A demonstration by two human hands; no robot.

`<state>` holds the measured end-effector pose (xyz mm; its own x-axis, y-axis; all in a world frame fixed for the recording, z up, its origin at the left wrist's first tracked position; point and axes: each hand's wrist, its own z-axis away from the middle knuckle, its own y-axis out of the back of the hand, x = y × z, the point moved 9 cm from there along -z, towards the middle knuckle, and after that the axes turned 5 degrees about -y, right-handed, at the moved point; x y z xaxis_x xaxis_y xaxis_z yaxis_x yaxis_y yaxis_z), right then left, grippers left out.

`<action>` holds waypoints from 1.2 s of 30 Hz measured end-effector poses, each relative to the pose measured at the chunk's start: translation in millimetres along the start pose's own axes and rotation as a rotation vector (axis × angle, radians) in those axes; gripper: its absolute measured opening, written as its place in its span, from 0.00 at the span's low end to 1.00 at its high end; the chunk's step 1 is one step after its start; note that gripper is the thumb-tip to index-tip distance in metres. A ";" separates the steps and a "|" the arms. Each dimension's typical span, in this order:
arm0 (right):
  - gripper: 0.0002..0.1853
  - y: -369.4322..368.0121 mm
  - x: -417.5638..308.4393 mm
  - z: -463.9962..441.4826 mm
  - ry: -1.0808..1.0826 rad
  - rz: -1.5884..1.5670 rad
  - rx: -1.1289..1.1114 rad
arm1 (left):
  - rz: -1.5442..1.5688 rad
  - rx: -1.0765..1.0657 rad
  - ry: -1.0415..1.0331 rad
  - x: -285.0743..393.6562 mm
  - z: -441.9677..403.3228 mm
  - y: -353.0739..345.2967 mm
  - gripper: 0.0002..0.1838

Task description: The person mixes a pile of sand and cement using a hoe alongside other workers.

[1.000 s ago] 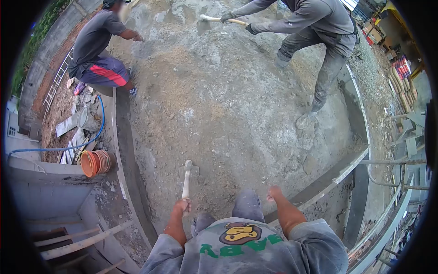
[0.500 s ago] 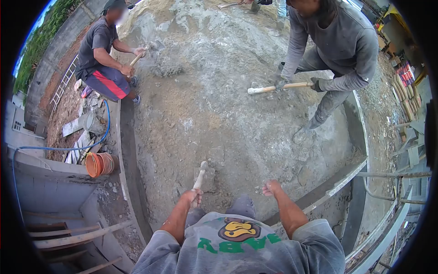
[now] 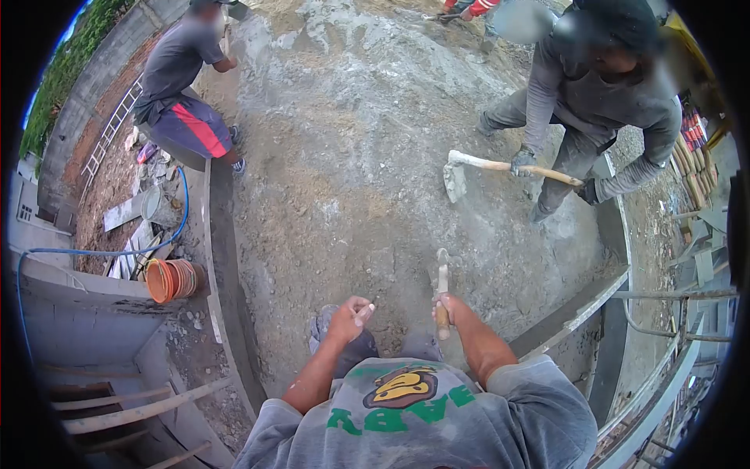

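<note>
My right hand [image 3: 453, 309] is closed around the wooden handle of a hoe [image 3: 443, 277]. The hoe's far end points away from me over the concrete mix, and a short stub of handle shows below my fist. Its blade blends into the grey ground and is hard to make out. My left hand [image 3: 350, 317] is raised apart from the hoe, fingers curled, with nothing visible in it and something whitish on the fingers. Under both hands lies a rough bed of grey-brown concrete mix [image 3: 336, 227].
A gloved co-worker [image 3: 617, 102] at right holds another hoe [image 3: 500, 164] over the mix. A second co-worker [image 3: 183, 86] is bent at left. Red sleeves show at the top. Side walls [image 3: 223, 258] edge the mix. An orange bucket [image 3: 160, 281] and blue hose [image 3: 117, 254] lie left.
The hoe has passed from my left hand to my right. The right co-worker's hoe has swung round, its blade now over the mix; the left co-worker has lifted their tool.
</note>
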<state>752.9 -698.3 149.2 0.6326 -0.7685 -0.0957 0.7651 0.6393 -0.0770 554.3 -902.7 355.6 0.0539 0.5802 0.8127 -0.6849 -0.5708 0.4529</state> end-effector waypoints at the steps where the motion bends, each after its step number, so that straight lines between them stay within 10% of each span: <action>1: 0.06 27.7 1.7 -7.9 0.023 0.118 -0.011 | 0.075 0.068 0.057 -25.7 -6.9 23.2 0.16; 11: 0.07 83.9 87.9 75.2 -0.218 0.565 0.184 | 0.065 0.271 0.523 -331.1 -17.2 182.2 0.12; 19: 0.10 31.6 157.2 199.3 -0.259 0.446 0.489 | 0.128 0.155 0.532 -317.6 -59.3 273.0 0.14; 30: 0.11 -24.2 222.7 159.0 -0.420 0.550 0.232 | 0.099 -0.036 0.409 -263.6 -135.0 244.7 0.13; 36: 0.15 -115.0 177.1 206.2 0.438 -0.174 -0.158 | -0.201 -0.246 0.394 -271.3 -138.8 225.3 0.16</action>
<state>801.9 -913.0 345.7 0.3613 -0.8033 -0.4734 0.8058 0.5245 -0.2750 284.6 -1108.1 186.3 -0.0431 0.8667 0.4969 -0.8426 -0.2987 0.4481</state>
